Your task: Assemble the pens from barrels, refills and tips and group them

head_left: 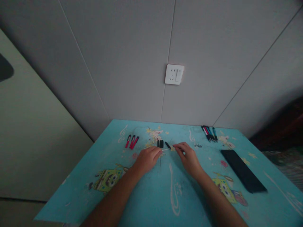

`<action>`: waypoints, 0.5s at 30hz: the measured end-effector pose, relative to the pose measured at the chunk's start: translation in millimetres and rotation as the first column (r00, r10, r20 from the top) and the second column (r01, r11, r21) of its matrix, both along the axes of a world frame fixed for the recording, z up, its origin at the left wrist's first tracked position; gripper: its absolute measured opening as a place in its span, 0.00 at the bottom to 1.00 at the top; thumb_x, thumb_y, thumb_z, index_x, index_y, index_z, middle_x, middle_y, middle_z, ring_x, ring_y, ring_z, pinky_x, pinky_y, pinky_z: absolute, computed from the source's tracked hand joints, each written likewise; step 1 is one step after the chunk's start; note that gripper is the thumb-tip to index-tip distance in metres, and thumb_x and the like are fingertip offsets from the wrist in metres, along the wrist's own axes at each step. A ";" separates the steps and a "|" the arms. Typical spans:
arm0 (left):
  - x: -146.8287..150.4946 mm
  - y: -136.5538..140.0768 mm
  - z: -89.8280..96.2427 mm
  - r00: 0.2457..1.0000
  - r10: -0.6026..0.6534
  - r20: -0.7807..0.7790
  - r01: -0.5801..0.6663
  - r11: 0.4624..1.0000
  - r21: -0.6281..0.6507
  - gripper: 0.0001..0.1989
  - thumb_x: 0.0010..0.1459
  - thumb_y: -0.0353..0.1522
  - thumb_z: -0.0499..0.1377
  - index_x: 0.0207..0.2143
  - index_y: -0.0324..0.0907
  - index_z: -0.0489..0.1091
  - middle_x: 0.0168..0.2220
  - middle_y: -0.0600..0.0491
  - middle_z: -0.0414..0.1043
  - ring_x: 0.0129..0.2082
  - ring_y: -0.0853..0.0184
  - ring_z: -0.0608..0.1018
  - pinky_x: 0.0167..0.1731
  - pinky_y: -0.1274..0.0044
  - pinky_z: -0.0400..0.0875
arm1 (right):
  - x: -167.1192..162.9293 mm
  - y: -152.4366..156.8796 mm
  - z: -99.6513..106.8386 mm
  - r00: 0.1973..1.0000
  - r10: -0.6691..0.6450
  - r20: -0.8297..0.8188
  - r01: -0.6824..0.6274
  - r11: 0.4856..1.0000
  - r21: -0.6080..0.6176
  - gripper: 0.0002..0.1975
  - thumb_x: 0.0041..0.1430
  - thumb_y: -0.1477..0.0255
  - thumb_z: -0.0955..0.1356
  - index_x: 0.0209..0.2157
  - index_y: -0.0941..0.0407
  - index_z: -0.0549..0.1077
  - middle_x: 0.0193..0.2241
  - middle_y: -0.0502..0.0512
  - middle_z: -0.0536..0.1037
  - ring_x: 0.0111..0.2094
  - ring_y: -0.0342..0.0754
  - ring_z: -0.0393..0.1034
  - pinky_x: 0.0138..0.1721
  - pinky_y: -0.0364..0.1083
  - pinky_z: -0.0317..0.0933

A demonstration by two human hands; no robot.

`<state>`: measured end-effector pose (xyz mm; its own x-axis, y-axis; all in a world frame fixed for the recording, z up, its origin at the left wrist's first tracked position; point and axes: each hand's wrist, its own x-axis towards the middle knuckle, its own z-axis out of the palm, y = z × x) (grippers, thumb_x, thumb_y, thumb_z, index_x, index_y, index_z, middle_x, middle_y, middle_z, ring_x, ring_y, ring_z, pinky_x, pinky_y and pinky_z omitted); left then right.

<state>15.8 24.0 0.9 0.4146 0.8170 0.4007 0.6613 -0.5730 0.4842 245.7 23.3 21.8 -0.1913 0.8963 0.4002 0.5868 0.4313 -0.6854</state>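
Note:
Near the middle of the table, my left hand (pixel 148 157) is closed, its fingertips pinching a thin white stick (pixel 166 149) that points to the right. Just across from it, my right hand (pixel 187 156) has its thumb and fingers drawn together close to the stick's far end. Whatever lies in that pinch is too small to name. Beyond the stick lies a short black tube-like piece (pixel 168 145), tilted on the tabletop. Several short black pieces (pixel 160 143) stand side by side just past my left fingertips.
Pink-and-black slim items (pixel 132 142) lie in a group to the left. Several pens (pixel 209 134) rest together at the back right. A long flat black case (pixel 243 171) is on the right of the blue patterned table (pixel 151 201). Behind is a wall with a socket (pixel 174 74).

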 end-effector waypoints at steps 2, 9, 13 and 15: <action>0.1 -0.1 0.3 1.000 -0.001 0.004 0.001 1.000 0.003 0.14 0.67 0.35 0.48 0.41 0.44 0.73 0.34 0.48 0.74 0.37 0.63 0.76 0.39 0.74 0.68 | -5.2 -3.6 4.9 0.997 0.048 -0.066 -0.049 0.999 -0.014 0.12 0.65 0.67 0.62 0.42 0.54 0.76 0.36 0.57 0.75 0.37 0.48 0.71 0.41 0.48 0.65; -0.2 -1.3 2.8 1.000 -0.012 0.009 0.012 1.000 -0.027 0.13 0.66 0.37 0.49 0.39 0.45 0.73 0.32 0.49 0.73 0.34 0.64 0.76 0.37 0.74 0.66 | -6.8 -4.7 5.2 0.994 0.062 -0.092 -0.063 0.998 -0.012 0.11 0.64 0.67 0.65 0.44 0.51 0.77 0.36 0.55 0.74 0.38 0.49 0.70 0.41 0.48 0.65; -0.7 -1.0 2.9 0.999 -0.017 0.029 0.019 0.999 -0.045 0.13 0.66 0.36 0.49 0.39 0.45 0.73 0.32 0.49 0.72 0.34 0.63 0.75 0.37 0.74 0.65 | -7.2 -4.9 3.1 0.995 0.078 -0.070 -0.079 0.997 -0.015 0.11 0.64 0.69 0.65 0.44 0.50 0.77 0.37 0.55 0.73 0.39 0.48 0.70 0.41 0.48 0.64; -0.8 -0.8 2.4 0.999 -0.016 0.045 0.019 0.999 -0.051 0.13 0.66 0.36 0.50 0.39 0.45 0.74 0.32 0.49 0.72 0.34 0.63 0.75 0.37 0.74 0.65 | -8.0 -5.3 3.2 0.994 0.092 -0.068 -0.093 0.996 -0.013 0.11 0.64 0.68 0.65 0.45 0.50 0.77 0.37 0.55 0.73 0.39 0.49 0.70 0.41 0.48 0.65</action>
<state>15.0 23.2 3.3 0.4117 0.8299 0.3765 0.6283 -0.5578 0.5423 237.7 18.1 24.9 -0.2466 0.8824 0.4008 0.4977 0.4702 -0.7288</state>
